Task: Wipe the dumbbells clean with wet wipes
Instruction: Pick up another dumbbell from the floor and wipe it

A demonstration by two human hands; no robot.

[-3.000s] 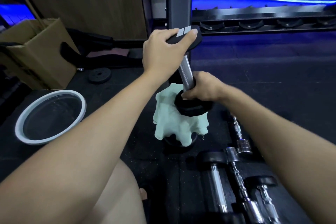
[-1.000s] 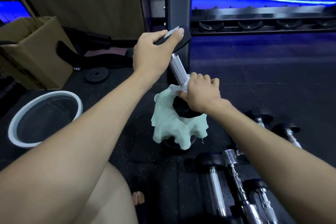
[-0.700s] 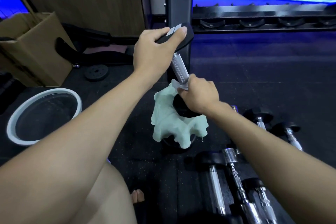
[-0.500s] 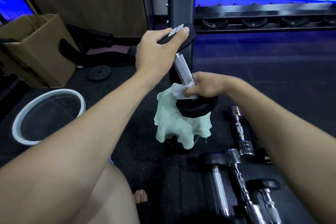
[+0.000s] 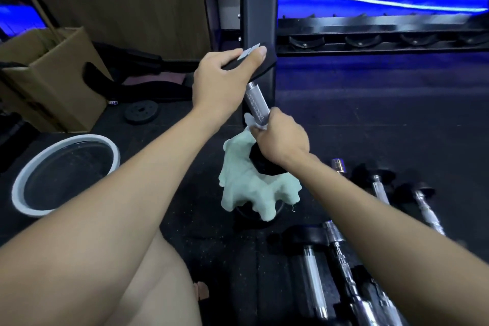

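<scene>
Since half a second ago, the right hand (image 5: 281, 140) has turned so its back faces the camera again and has moved slightly up the bar, and the two dumbbells at the far right are visible again.

Head view: the left hand (image 5: 221, 82) grasps the upper black head of the dumbbell (image 5: 256, 102), with the thumb lying across its flat top near a small silver label. This dumbbell stands tilted, its upper head leaning to the far side, in front of the dark rack post (image 5: 258, 8). The right hand is curled around the lower part of the knurled silver bar and holds a white wet wipe (image 5: 250, 120) against it; a corner of the wipe sticks out at the left of the fingers. The lower black head rests on a pale green cloth (image 5: 251, 188), which is draped over a dark round object on the black rubber floor (image 5: 370, 119).

At the near right, several other dumbbells (image 5: 313, 267) lie on the floor with their chrome bars side by side. At the left stands a round basin with a white rim (image 5: 19, 182), and behind it a cardboard box (image 5: 53, 82). A small weight plate (image 5: 142, 112) lies flat between the box and the post.
</scene>
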